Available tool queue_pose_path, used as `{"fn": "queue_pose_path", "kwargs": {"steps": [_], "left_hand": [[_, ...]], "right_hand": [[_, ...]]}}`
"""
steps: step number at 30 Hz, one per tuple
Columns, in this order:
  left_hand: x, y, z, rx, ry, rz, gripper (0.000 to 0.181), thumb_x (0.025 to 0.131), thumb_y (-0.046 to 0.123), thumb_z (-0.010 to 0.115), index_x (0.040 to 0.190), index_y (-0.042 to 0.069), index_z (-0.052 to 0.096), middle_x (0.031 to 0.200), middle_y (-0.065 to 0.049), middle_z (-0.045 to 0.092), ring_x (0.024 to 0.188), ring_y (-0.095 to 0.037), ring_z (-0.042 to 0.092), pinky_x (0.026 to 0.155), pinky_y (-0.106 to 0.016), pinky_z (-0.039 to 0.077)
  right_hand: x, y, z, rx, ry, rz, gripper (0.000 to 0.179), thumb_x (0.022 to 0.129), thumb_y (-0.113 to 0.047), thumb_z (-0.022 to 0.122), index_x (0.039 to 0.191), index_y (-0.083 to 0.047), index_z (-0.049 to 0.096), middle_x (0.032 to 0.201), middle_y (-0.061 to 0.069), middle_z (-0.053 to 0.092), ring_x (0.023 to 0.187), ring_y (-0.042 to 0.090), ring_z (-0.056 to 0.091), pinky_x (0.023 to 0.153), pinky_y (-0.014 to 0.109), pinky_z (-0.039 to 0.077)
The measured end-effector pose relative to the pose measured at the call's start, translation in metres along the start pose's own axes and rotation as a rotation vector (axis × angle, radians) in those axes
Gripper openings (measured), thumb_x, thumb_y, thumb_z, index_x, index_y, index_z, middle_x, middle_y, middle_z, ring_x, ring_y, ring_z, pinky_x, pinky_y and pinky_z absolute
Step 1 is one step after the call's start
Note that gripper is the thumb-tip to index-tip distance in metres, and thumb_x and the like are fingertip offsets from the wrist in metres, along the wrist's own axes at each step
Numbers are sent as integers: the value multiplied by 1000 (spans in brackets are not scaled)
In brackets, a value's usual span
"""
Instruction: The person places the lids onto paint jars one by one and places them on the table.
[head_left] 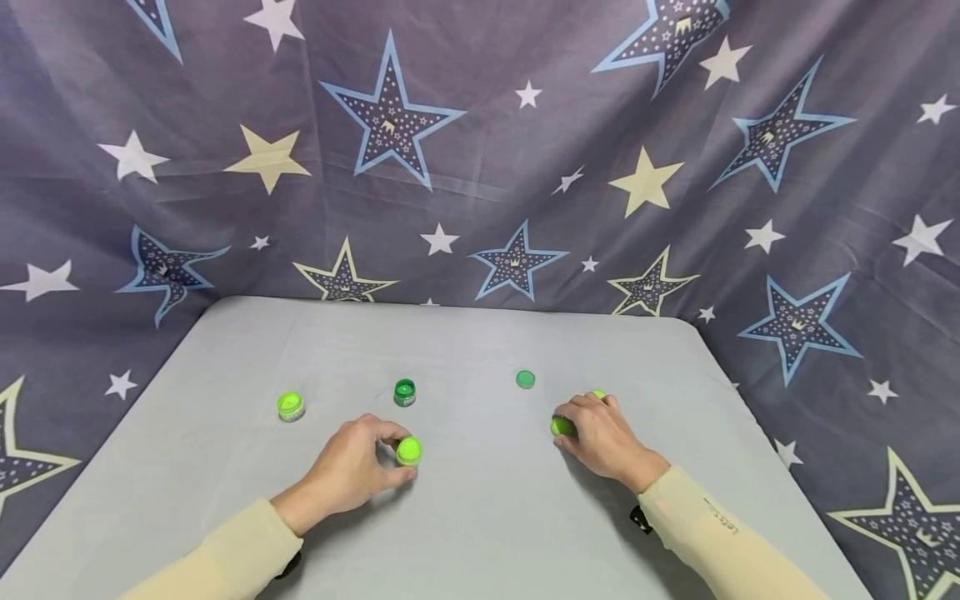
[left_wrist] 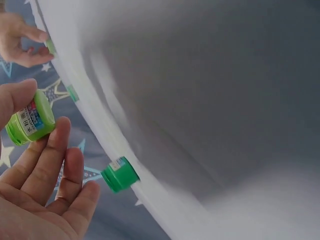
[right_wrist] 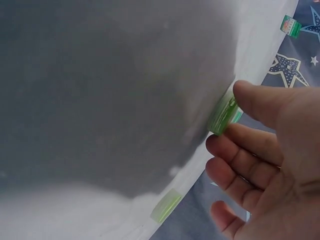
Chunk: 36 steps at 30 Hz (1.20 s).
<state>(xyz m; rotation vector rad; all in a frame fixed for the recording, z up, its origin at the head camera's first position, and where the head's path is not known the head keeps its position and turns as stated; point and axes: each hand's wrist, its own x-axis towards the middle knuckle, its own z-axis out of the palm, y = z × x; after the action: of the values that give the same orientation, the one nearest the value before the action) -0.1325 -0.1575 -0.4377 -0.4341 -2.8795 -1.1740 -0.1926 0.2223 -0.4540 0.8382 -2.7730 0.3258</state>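
My left hand pinches a small light green paint jar between thumb and fingers; its top shows bright green, without a lid. A printed label runs round its side in the left wrist view. Over to the right, my right hand holds a light green lid by its edge, thumb on one side and fingers on the other. Just past that hand, a second light green lid lies on the table, partly hidden by the fingers in the head view.
A lidless dark green jar stands beyond the left hand, and another light green jar is farther left. The dark green lid lies right of centre on the grey table. A star-patterned cloth hangs behind.
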Motion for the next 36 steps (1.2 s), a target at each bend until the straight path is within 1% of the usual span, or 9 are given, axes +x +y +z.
{"fn": "queue_pose_path", "kwargs": {"steps": [4, 9, 13, 16, 19, 24, 31, 36], "left_hand": [[0, 4, 4, -6, 6, 11, 29, 71, 18, 95, 91, 28, 77, 88, 16, 64, 93, -18, 63, 87, -41, 50], [-1, 9, 6, -4, 11, 19, 29, 71, 19, 95, 93, 27, 78, 88, 16, 64, 93, -15, 63, 87, -39, 51], [-1, 13, 8, -5, 20, 42, 30, 71, 18, 95, 95, 25, 79, 90, 16, 65, 94, -16, 64, 87, -39, 52], [-1, 16, 10, -18, 21, 44, 30, 71, 17, 95, 96, 25, 80, 91, 15, 65, 95, -17, 65, 87, -39, 52], [-2, 19, 11, -35, 12, 38, 31, 70, 17, 95, 96, 25, 80, 91, 16, 65, 96, -15, 64, 88, -41, 52], [-3, 22, 13, -52, 3, 53, 30, 71, 17, 94, 95, 26, 79, 90, 18, 65, 96, -10, 61, 90, -45, 52], [-2, 29, 15, -27, 35, 78, 30, 69, 17, 95, 92, 27, 79, 88, 20, 64, 96, -8, 61, 88, -41, 52], [1, 33, 15, -16, 57, 122, 29, 70, 18, 95, 92, 28, 79, 87, 20, 64, 96, -9, 61, 86, -39, 52]], "right_hand": [[1, 0, 1, 2, 6, -12, 28, 78, -12, 89, 101, -10, 74, 93, -1, 68, 85, 19, 58, 74, 40, 33], [1, -1, 2, 0, 0, -2, 28, 78, -10, 89, 101, -10, 74, 94, -2, 68, 86, 19, 58, 75, 39, 33], [1, -2, 0, -2, 24, -4, 29, 76, -9, 90, 100, -10, 73, 92, -2, 67, 85, 19, 58, 75, 38, 34], [1, -2, -1, 2, 40, -6, 29, 77, -8, 90, 100, -10, 74, 91, -1, 67, 85, 20, 58, 75, 39, 34], [2, -3, -2, 3, 35, -3, 29, 78, -9, 89, 103, -9, 74, 94, -1, 68, 87, 20, 59, 76, 40, 35], [1, -9, -5, 12, 15, 15, 30, 81, -13, 88, 107, -8, 74, 97, -1, 70, 90, 20, 61, 78, 40, 36], [2, -19, -11, 32, 25, 8, 33, 81, -15, 87, 110, -6, 74, 100, -1, 71, 92, 20, 61, 81, 40, 36], [2, -24, -15, 43, 44, -10, 33, 82, -16, 87, 110, -6, 74, 100, 0, 71, 93, 20, 61, 81, 40, 35]]}}
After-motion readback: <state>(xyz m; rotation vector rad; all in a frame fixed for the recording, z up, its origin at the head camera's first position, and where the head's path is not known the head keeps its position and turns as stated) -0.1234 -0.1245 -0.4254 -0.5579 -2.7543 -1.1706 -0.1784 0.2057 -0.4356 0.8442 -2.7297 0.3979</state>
